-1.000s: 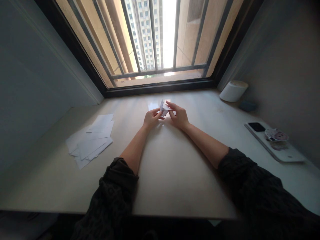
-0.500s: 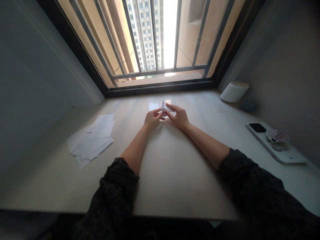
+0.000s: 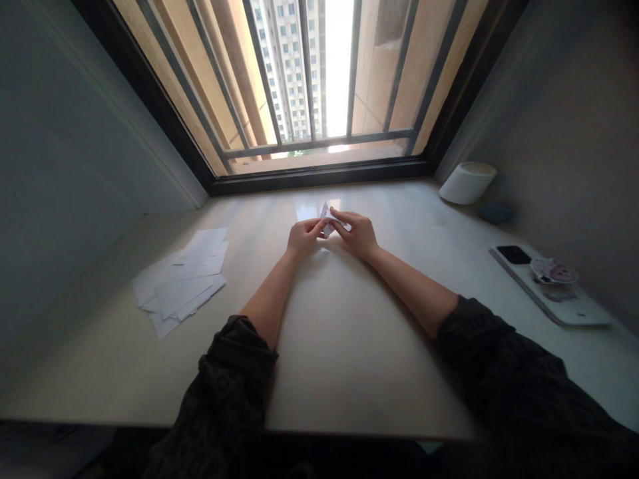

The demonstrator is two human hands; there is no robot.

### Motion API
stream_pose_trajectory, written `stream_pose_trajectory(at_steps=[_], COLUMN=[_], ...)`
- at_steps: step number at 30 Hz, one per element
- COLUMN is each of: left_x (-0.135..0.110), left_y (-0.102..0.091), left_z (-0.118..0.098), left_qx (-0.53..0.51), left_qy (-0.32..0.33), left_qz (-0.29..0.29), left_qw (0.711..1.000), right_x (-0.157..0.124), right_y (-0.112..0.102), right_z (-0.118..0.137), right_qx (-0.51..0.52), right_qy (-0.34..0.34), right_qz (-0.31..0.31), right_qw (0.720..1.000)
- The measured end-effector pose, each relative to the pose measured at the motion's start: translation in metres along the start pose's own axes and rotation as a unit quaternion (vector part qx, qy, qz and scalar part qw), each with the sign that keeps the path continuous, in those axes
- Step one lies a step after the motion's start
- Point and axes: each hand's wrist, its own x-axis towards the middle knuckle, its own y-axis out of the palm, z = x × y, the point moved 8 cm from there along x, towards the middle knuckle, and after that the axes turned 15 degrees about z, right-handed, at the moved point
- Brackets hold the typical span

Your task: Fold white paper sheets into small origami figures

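Observation:
Between my two hands is a small folded piece of white paper point(image 3: 327, 229), its pointed tip sticking up toward the window. My left hand point(image 3: 303, 237) pinches its left side between thumb and fingers. On the other side my right hand point(image 3: 360, 234) grips the paper with thumb and forefinger. Both hands are just above or resting on the white sill surface point(image 3: 349, 346); I cannot tell which. Fingers cover much of the paper, so its full shape is hidden.
Several loose white paper sheets point(image 3: 187, 283) lie overlapping at the left. On the right are a phone point(image 3: 524, 279) with a round decorated grip point(image 3: 554, 271), a white cylinder point(image 3: 468, 183) and a dark rounded object point(image 3: 495, 213). A barred window point(image 3: 319, 176) closes the far side.
My fingers have shifted slightly on the folded paper, and more of its lower edge shows below them. The arms and the things around have stayed in place.

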Motion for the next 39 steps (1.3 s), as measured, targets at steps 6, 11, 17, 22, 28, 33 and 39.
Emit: stream_pose_trajectory(at_steps=[6,11,17,22,28,33,39], left_x=[0.002,0.005,0.006,0.006,0.005,0.003,0.004], left_y=[-0.003,-0.004,-0.005,-0.006,-0.007,-0.008,-0.008], left_z=[0.003,0.012,0.014,0.015,0.012,0.011,0.011], left_qx=[-0.010,-0.045,-0.051,-0.049,-0.035,-0.022,-0.045], left_qy=[0.015,0.012,0.021,0.015,0.013,0.006,0.005], left_qz=[-0.004,-0.006,-0.010,-0.014,-0.017,-0.024,-0.029], left_qw=[1.000,0.999,0.998,0.999,0.999,0.999,0.999], right_x=[0.001,0.001,0.002,0.003,0.003,0.004,0.005], right_y=[0.001,0.004,0.007,0.008,0.010,0.012,0.015], right_z=[0.001,-0.001,-0.002,-0.002,-0.001,0.000,0.001], right_qx=[0.028,0.053,0.058,0.053,0.031,0.018,0.020], right_qy=[-0.014,-0.013,-0.016,-0.024,-0.023,-0.033,-0.041], right_qz=[0.011,0.019,0.028,0.034,0.048,0.058,0.070], right_qw=[0.999,0.998,0.998,0.998,0.998,0.998,0.997])
